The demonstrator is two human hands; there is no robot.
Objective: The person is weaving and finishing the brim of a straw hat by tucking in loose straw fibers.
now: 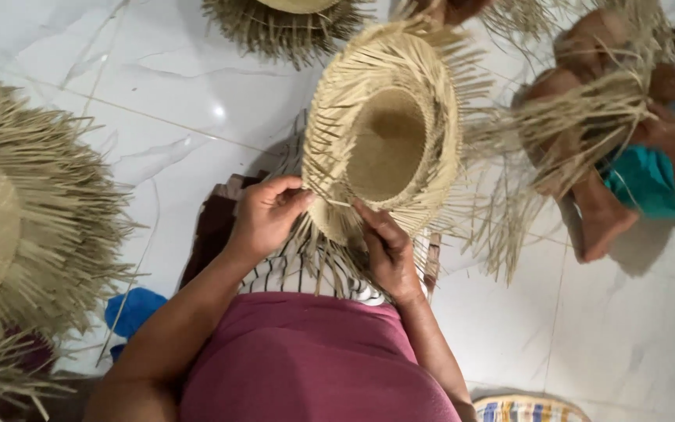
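- The unfinished straw hat [384, 141] is held up over the person's lap, crown opening turned toward the camera, brim edge bristling with loose unwoven strands
- The left hand [266, 215] grips the lower left brim edge; its fingers are curled narrow, pinching a few strands between thumb and fingertips
- The right hand [388, 250] supports the lower brim from beneath; its fingers are partly closed on the woven edge, index finger extended along the strands
- Handling judgement: the hat appears light and is easily carried on two hands. The woven crown looks moderately stiff and shape-holding; the free strands look thin, springy and liable to crease or snap if bent sharply
- Recommended hold, judged from this view: grip the finished woven band of the brim near the working point, not the loose ends, which would slip or pull out of the weave
- Surroundings: a second straw hat [9, 227] with a fringed edge lies on the white tiled floor [166, 101] at the left; a third fringed hat [287, 23] lies at the top
- A blue cloth [130, 309] lies on the floor beside the left forearm
- Another person's hand [669, 129] at the upper right handles a bundle of straw [580, 125], well apart from the hat
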